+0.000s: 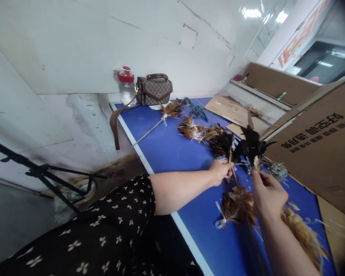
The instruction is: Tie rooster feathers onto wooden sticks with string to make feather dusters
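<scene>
My left hand (220, 171) is closed around a thin stick (230, 150), which stands at a slant above the blue table. Dark feathers (222, 143) show right behind that stick; I cannot tell whether they are fixed to it. Between thumb and fingers, my right hand (269, 193) pinches the pale base of a black feather bunch (250, 145), its plumes fanning upward. The two hands are close but apart. Below them lies a brown feather bunch (238, 205) tied with a white strip.
The blue table (161, 153) holds more brown feather bunches (191, 129), a feather-tipped stick (149, 131), teal feathers (197, 109) and tan feathers (300, 232). A handbag (154, 91) and a bottle (127, 87) stand at the back. Cardboard boxes (319, 142) border the right; a tripod (41, 170) stands left.
</scene>
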Available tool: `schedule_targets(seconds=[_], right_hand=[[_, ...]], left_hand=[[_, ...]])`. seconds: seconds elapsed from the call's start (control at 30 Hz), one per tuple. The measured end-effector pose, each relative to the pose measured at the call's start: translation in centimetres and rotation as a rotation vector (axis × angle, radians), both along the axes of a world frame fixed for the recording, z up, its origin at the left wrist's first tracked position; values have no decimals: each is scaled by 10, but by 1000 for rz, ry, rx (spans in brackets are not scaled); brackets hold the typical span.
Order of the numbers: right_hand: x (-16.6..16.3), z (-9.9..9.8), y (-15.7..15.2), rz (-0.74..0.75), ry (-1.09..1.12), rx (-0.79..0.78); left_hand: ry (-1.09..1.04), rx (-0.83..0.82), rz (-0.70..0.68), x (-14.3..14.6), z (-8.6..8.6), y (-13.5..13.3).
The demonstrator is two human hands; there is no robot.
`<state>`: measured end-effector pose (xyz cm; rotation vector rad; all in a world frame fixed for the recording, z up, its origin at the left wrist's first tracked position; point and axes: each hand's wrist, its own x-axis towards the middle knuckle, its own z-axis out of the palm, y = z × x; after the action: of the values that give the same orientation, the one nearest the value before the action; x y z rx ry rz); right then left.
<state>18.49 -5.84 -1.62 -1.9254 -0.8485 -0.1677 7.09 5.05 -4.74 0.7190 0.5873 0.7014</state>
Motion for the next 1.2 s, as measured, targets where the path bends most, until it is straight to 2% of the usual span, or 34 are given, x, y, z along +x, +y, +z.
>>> schedule_targets(seconds=[0.17, 0.47, 0.7, 0.83, 1.0, 1.1, 1.2], right_hand=[[-26, -9, 22, 59, 34, 3], [-10, -16, 33, 43, 58, -94], [-20, -9, 27, 51, -160, -273], [-39, -4, 19, 45, -411, -447], [-50, 3, 5, 114, -669, -597], [-48, 6, -7, 127, -713, -596], [-41, 5, -18, 139, -632, -522]], left_hand=[[-14, -19, -68, -2, 2, -6], [-35, -113, -109, 4, 1, -3], [-40, -139, -133, 6, -1, -2], [-52, -149, -111, 7, -1, -1], [-90, -151, -112, 6, 4, 0], [-101, -136, -145, 2, 11, -3], [-107, -122, -176, 2, 14, -7]])
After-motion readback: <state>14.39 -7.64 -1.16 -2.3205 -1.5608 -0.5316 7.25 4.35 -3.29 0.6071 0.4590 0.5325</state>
